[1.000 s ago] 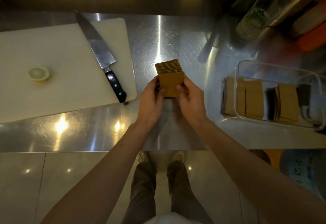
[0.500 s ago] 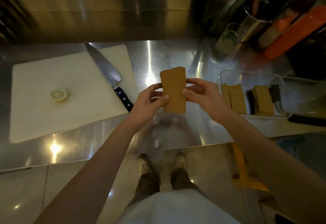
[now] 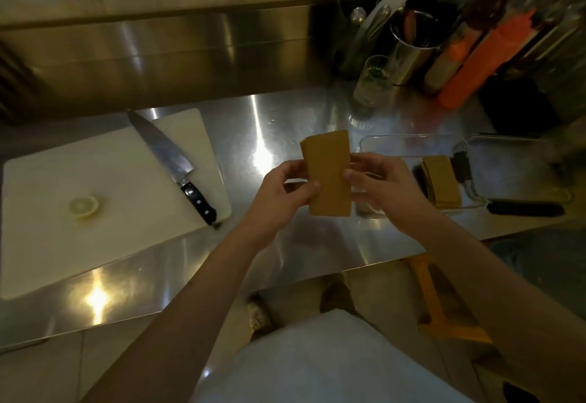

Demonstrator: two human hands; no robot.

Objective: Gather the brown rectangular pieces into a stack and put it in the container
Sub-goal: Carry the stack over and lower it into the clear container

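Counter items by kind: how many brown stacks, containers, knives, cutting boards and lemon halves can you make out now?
Brown stacks: 2, one held in both hands, one in the container; more may be hidden behind the right hand.
Clear containers: 1
Knives: 1
Cutting boards: 1
Lemon halves: 1
Total: 6

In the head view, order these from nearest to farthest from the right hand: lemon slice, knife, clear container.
From the right hand:
1. Clear container, just to its right.
2. Knife, left, on the cutting board.
3. Lemon slice, farthest left.
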